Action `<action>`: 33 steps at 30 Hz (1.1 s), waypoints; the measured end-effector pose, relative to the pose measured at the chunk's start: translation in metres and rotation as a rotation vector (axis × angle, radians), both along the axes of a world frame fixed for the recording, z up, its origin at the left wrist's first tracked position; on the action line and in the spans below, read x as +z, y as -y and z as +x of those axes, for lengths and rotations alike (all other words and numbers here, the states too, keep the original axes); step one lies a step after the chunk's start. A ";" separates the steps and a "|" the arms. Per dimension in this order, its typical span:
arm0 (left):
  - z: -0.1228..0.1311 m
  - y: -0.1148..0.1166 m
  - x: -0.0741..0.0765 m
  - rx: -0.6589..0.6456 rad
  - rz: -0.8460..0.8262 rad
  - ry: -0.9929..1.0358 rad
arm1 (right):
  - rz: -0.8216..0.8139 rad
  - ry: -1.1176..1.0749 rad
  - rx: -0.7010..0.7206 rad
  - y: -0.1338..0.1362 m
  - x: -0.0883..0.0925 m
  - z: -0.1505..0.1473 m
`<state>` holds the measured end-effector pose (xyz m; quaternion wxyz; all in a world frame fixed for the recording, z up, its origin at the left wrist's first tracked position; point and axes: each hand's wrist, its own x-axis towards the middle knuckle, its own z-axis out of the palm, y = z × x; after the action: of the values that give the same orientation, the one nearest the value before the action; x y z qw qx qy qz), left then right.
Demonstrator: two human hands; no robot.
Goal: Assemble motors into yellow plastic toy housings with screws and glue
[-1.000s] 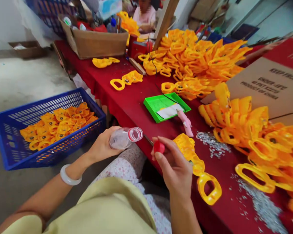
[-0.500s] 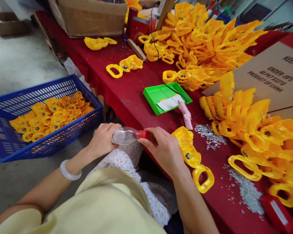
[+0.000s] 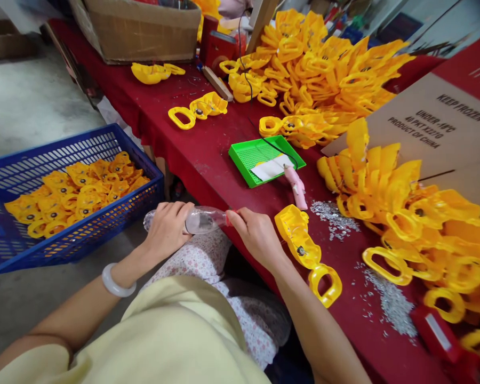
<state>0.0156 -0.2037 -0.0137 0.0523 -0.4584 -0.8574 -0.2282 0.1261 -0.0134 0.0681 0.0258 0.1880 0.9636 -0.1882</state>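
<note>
A clear plastic bottle [image 3: 208, 220] lies sideways above my lap, its neck pointing right. My left hand [image 3: 168, 228] is wrapped round the bottle's body. At the neck, my right hand [image 3: 256, 234] is closed on the red bottle cap [image 3: 229, 217], which its fingers mostly cover; whether the cap is loose from the neck I cannot tell. Just right of my right hand, a yellow plastic part with a ring-shaped end [image 3: 300, 245] rests on the red-covered table [image 3: 208, 160].
A blue crate [image 3: 140, 200] with yellow parts stands at the left. On the table are a green tray [image 3: 244, 165], a pink glue gun [image 3: 296, 188], two piles of small metal pieces [image 3: 336, 217], heaps of yellow parts [image 3: 332, 69] and cardboard boxes [image 3: 144, 32].
My right hand has turned at the neck, its fingers now covering more of the red cap. My left hand still holds the bottle. The whole view has shifted slightly.
</note>
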 end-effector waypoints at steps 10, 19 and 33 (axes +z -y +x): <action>0.003 -0.004 0.000 -0.003 -0.040 0.128 | -0.191 -0.225 0.055 -0.003 -0.011 0.001; -0.016 0.001 -0.003 0.131 0.043 -0.039 | -0.541 -0.316 -0.104 0.007 -0.027 -0.018; -0.314 -0.102 0.129 0.392 0.778 0.116 | -0.400 -0.418 -0.183 -0.028 0.001 0.074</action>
<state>-0.2980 -0.1015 0.1151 0.2152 -0.2195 -0.7799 -0.5452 0.2006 0.0150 0.0691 -0.1537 0.2226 0.8710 -0.4102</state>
